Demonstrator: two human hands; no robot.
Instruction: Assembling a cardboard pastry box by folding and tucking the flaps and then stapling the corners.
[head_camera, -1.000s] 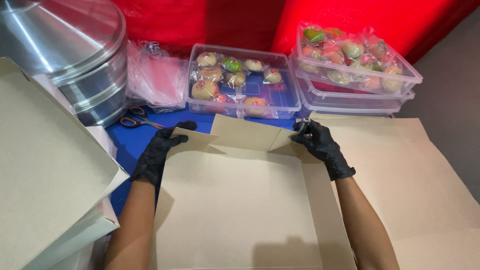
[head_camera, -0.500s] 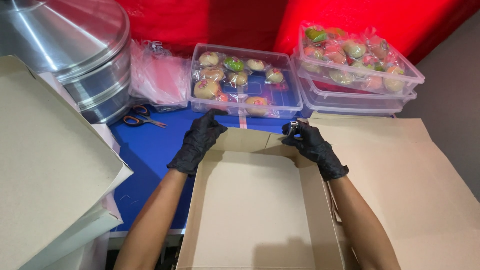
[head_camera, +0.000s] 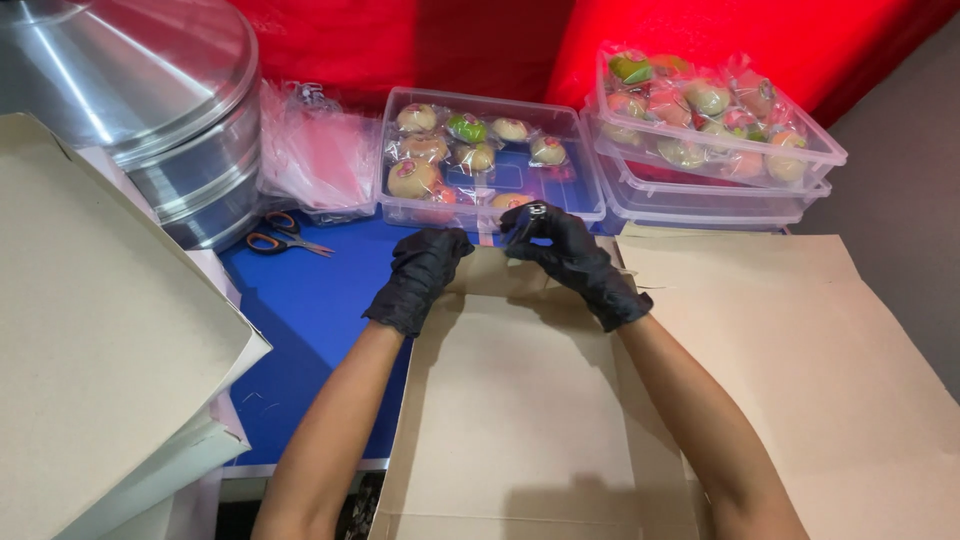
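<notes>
A brown cardboard box (head_camera: 520, 420) lies open in front of me on the blue table (head_camera: 310, 310). My left hand (head_camera: 420, 278), in a black glove, curls over the middle of the box's far flap (head_camera: 500, 272). My right hand (head_camera: 578, 262), also gloved, is just beside it at the same flap. It pinches a small black tool (head_camera: 532, 213) with a shiny part; I cannot tell what kind. The two hands almost touch.
Beyond the box stand a clear tub of wrapped round pastries (head_camera: 480, 160) and two stacked tubs (head_camera: 715, 130) at right. Orange-handled scissors (head_camera: 285, 235) and a plastic bag (head_camera: 320, 150) lie left of them. A metal steamer (head_camera: 150, 110) and flat cardboard sheets (head_camera: 90, 340) fill the left; another sheet (head_camera: 820, 340) lies right.
My left hand slid right along the far flap, from the box's left corner to its middle. My right hand moved left to meet it. The box's left side now stands further right.
</notes>
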